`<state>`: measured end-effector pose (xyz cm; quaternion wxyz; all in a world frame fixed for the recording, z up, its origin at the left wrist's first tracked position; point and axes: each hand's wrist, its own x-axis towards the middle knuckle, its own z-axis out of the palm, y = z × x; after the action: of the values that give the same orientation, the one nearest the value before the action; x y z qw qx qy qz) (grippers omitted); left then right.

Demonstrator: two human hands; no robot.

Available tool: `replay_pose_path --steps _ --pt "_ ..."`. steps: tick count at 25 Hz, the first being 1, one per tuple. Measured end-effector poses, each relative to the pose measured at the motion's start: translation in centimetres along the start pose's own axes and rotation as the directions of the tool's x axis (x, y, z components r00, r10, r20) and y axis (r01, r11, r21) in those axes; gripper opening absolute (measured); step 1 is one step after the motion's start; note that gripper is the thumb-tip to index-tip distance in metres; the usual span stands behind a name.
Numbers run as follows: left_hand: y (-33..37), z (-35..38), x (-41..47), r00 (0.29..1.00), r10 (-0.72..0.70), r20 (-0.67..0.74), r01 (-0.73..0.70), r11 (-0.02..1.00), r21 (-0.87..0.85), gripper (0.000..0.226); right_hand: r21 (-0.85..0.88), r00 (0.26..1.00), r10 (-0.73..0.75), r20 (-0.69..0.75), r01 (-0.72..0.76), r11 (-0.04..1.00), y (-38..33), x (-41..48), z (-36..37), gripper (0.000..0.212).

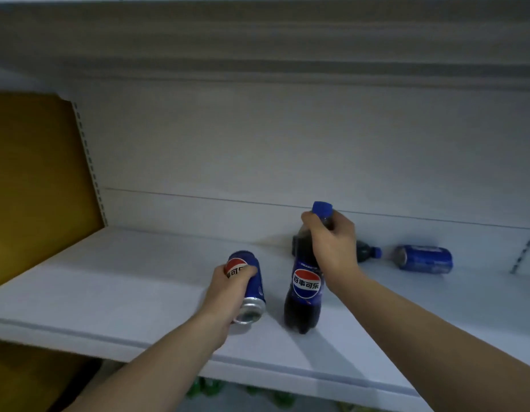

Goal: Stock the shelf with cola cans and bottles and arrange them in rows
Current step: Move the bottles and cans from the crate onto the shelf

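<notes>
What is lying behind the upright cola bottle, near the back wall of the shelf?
Behind the upright bottle a second bottle lies on its side, blue cap pointing right. The right hand covers its middle, so its label cannot be seen. Further right lies a tipped can.

Left hand (228,289) around tilted can (248,285), right hand (332,242) atop upright bottle (305,289)

Dim cool indoor light, soft shadow beneath the upright dark plastic cola bottle (303,281), motion-blurred upper frame, wide-angle bending at edges
</notes>
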<state>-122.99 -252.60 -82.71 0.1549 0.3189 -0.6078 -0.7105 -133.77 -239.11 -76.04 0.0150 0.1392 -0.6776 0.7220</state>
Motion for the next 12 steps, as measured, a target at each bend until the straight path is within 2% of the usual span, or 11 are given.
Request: replay_pose_path --steps 3,8,12 --pt "-0.1 2.3 2.2 0.999 -0.012 -0.034 0.014 0.997 0.075 0.050 -0.052 0.999 -0.024 0.025 0.025 0.998 1.5 4.3 1.1 0.014" --pt "0.4 2.4 6.1 0.999 0.002 -0.032 0.003 0.989 0.148 0.042 -0.143 0.972 -0.135 0.194 0.164 0.976 3.1 10.0 7.5 0.026" --pt "0.1 2.3 7.3 0.999 -0.017 0.029 0.011 0.980 0.198 0.036 -0.151 0.966 -0.161 0.204 0.193 0.970 4.3 13.2 10.2 0.026"
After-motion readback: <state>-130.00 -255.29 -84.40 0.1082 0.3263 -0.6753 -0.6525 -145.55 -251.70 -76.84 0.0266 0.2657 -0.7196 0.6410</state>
